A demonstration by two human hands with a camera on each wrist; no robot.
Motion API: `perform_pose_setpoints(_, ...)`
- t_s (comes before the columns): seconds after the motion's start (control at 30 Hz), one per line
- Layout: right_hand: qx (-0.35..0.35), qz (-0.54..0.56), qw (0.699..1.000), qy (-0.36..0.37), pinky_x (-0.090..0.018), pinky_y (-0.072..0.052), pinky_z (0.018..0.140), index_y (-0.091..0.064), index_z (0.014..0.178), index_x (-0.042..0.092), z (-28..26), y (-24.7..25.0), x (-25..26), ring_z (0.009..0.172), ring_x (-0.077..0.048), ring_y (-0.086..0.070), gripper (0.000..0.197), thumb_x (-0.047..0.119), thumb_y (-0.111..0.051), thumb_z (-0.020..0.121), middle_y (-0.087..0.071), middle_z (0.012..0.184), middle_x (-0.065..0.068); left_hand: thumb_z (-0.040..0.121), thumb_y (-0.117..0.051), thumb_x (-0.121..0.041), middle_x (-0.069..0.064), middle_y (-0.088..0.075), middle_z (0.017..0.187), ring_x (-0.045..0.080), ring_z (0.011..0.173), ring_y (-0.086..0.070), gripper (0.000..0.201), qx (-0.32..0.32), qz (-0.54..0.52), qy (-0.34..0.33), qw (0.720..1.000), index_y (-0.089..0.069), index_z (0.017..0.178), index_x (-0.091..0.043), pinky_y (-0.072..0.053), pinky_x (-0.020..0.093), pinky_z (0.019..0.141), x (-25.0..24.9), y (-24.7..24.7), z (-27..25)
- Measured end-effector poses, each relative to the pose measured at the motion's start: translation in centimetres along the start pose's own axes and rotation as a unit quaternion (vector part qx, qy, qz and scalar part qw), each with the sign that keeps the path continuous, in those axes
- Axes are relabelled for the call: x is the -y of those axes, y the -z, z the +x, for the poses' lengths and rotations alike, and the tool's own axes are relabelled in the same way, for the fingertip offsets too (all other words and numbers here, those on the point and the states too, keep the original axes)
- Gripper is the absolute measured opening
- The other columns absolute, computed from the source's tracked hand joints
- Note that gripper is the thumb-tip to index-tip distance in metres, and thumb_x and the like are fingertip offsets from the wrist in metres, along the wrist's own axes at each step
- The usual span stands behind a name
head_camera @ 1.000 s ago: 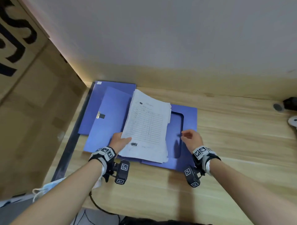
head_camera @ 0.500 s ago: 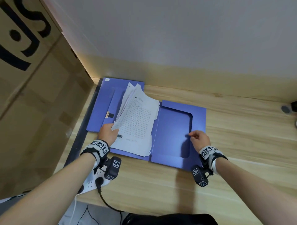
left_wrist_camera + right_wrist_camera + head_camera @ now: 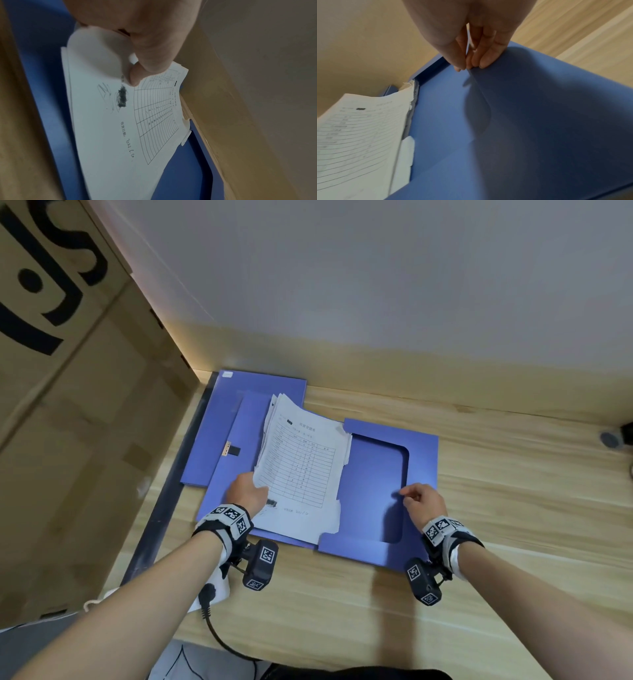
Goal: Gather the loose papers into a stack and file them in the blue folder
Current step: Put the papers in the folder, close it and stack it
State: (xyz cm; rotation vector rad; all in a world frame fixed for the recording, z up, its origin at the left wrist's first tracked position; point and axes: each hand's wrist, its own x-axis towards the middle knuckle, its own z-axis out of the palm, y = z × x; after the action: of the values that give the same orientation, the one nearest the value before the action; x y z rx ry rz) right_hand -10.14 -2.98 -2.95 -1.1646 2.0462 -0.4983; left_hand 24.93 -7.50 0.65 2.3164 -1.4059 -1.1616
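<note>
A blue folder (image 3: 370,484) lies open on the wooden desk, its pocket flap (image 3: 421,460) on the right half. A stack of white printed papers (image 3: 301,470) is tilted over the folder's spine, its right edge at the pocket's opening. My left hand (image 3: 247,495) pinches the stack's lower left edge, thumb on top (image 3: 137,75). My right hand (image 3: 422,501) pinches the pocket flap's inner edge (image 3: 471,70) and lifts it slightly. The papers (image 3: 361,135) show at the left of the right wrist view.
A second blue folder (image 3: 246,392) lies under the open one at the back left. A cardboard box (image 3: 68,405) walls off the left side. A white power strip with a black cable (image 3: 209,597) lies at the desk's front edge. Small dark objects (image 3: 613,438) sit far right.
The paper stack has swung back rightward and lower, its right edge now at the pocket's opening. My right hand keeps pinching the flap edge. The camera view has shifted slightly.
</note>
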Motion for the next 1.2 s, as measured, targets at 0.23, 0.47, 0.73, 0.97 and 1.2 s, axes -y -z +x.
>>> perform_pose_setpoints(0.23,0.042,-0.056,0.989,0.129,-0.035,-0.047,0.09,-0.065,0.108,0.022,0.4,-1.3,2.8,0.103,-0.021,-0.057,0.031,0.006,-0.051,0.086,-0.059,0.116,-0.002,0.089,-0.058,-0.013,0.004,-0.073,0.112,0.029,0.098,-0.067,0.029,0.036,-0.024,0.019,0.999,-0.07,0.115,-0.013,-0.057,0.036,0.085,0.0,-2.1,0.4)
perform_pose_setpoints(0.47,0.179,-0.266,0.915,0.244,-0.036,-0.026,0.117,-0.025,0.153,0.019,1.9,-4.0,7.8,0.15,-0.021,-0.016,0.062,0.021,-0.046,0.095,-0.014,0.164,-0.001,0.081,-0.066,-0.016,0.006,-0.075,0.108,0.028,0.099,-0.069,0.029,0.094,-0.07,0.03,0.993,-0.071,0.109,-0.012,-0.057,0.044,0.092,0.7,-2.3,0.8)
perform_pose_setpoints(0.73,0.236,-0.228,0.931,0.161,-0.039,-0.032,0.114,-0.025,0.151,0.017,2.6,-4.4,8.2,0.147,-0.025,-0.025,0.061,0.024,-0.049,0.095,-0.013,0.164,-0.001,0.068,-0.069,-0.049,-0.001,-0.068,0.122,0.024,0.113,-0.064,0.067,0.132,-0.096,0.04,0.986,-0.063,0.126,-0.016,-0.051,0.046,0.102,-0.3,-3.6,2.3)
perform_pose_setpoints(0.97,0.204,-0.21,0.948,0.123,-0.045,-0.041,0.098,-0.041,0.127,0.007,3.3,-2.4,6.9,0.13,-0.039,-0.037,0.037,0.02,-0.044,0.093,-0.036,0.141,-0.012,0.085,-0.064,-0.014,0.005,-0.073,0.114,0.026,0.105,-0.068,0.031,0.131,-0.093,0.019,0.987,-0.069,0.116,-0.012,-0.055,0.041,0.097,-2.5,-4.7,1.4)
perform_pose_setpoints(1.2,0.188,-0.197,0.954,0.126,-0.043,-0.042,0.095,-0.043,0.131,0.01,4.2,-0.9,5.9,0.127,-0.035,-0.04,0.043,0.026,-0.044,0.091,-0.045,0.135,-0.007,0.083,-0.064,-0.014,0.006,-0.073,0.113,0.027,0.105,-0.068,0.035,0.166,-0.07,0.034,0.983,-0.068,0.117,-0.01,-0.054,0.044,0.099,-3.7,-7.1,1.7)
